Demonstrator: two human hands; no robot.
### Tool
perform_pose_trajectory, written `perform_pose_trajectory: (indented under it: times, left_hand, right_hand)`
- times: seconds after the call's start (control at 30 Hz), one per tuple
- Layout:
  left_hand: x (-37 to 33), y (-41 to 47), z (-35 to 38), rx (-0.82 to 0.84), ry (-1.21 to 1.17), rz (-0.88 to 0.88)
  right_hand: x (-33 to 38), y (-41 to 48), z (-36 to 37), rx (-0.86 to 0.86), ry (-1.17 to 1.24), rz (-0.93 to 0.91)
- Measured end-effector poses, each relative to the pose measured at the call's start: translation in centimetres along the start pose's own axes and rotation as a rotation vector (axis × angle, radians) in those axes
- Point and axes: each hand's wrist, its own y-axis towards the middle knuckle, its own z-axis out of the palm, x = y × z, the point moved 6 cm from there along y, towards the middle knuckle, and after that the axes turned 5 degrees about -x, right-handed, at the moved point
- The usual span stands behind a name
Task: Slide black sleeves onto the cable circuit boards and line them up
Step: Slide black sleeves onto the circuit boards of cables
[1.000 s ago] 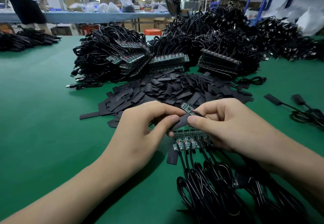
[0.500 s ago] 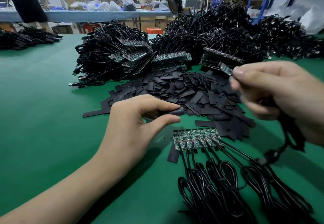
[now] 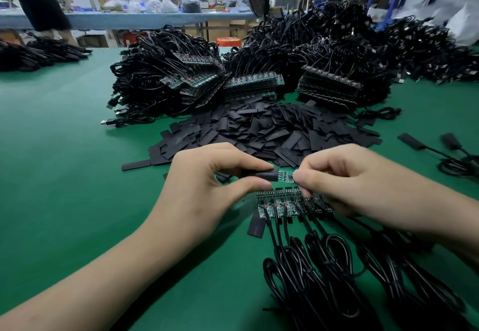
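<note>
Brought back down and inward since half a second ago, from high at the right to just beside the left hand [image 3: 204,188]: the right hand [image 3: 344,183], and with it a small green circuit board [image 3: 285,175]. Pinching that board's right end between curled thumb and forefinger, the other fingers folded under. On the left, pinching a black sleeve [image 3: 261,175] between thumb and forefinger in the same curled way, the sleeve's mouth meeting the board's left end. Hard to tell whether already slipped over the tip or only touching it. Held above the green table [image 3: 64,175], just over a row of bare boards [image 3: 282,202] lying side by side, with cables [image 3: 324,266] trailing toward the near edge in coils. Tiny components on the held board, too small to read; flat and matte on the sleeve, mostly hidden by the left fingers. Hidden behind the right hand and wrist: the held board's own cable and the right end of the row. Beside the row's left end, one loose sleeve [image 3: 256,224]. Beyond the hands, a heap of sleeves [image 3: 272,128], and behind it stacked boards [image 3: 251,84] amid cable bundles. Near the right edge, two already sleeved boards [image 3: 410,141].
</note>
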Motion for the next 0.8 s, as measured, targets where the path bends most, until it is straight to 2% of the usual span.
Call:
perform_pose_trajectory:
  times: [0.2,0.43,0.67,0.8]
  left_hand:
    - [-0.3,-0.1,0.3,0.085,0.140,0.093]
    - [-0.9,-0.1,0.2,0.082,0.249,0.263]
    - [-0.9,-0.5,0.6,0.106,0.160,0.209]
    - [-0.3,-0.2,0.2,0.032,0.097,0.107]
  right_hand:
    - [0.4,-0.3,0.0,-0.125,-0.234,-0.123]
    - [-0.6,0.1,0.6,-0.025,-0.010,0.001]
    - [0.4,0.1,1.3,-0.079,-0.077,-0.122]
    - [0.6,0.1,0.1,-0.244,0.023,-0.157]
